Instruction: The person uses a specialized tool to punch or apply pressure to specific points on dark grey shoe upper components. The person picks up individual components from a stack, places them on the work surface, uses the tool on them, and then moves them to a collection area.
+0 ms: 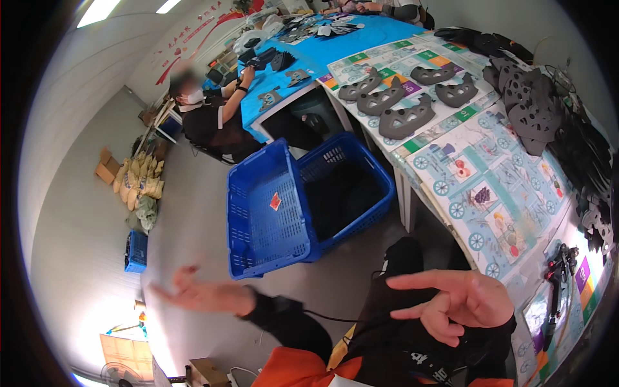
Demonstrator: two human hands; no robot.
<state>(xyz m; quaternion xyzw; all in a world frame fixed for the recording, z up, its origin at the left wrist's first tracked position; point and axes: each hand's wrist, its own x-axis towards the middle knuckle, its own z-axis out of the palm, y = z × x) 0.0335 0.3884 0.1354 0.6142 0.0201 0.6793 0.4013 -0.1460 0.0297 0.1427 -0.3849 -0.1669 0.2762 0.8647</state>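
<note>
My left hand [209, 295] is stretched out over the floor at the lower left, its fingers spread and nothing in them; motion blurs it a little. Near the table's front edge, my right hand [465, 303] holds nothing, with two fingers pointing left and the others partly bent. Nearest to both hands is a blue plastic crate [274, 248], tilted against a second blue crate [380, 193] with dark material inside. On the patterned table cover [451, 206] lie several curved grey pieces with cut-outs, such as this one [406, 118], apart from my hands.
Stacked grey pieces [532, 109] and a heap of black ones [583, 161] line the table's right side. A black tool on a stand [556, 284] is near my right hand. Across the blue table [387, 35], a masked person [209, 122] handles black parts. Sacks [138, 177] lean along the left wall.
</note>
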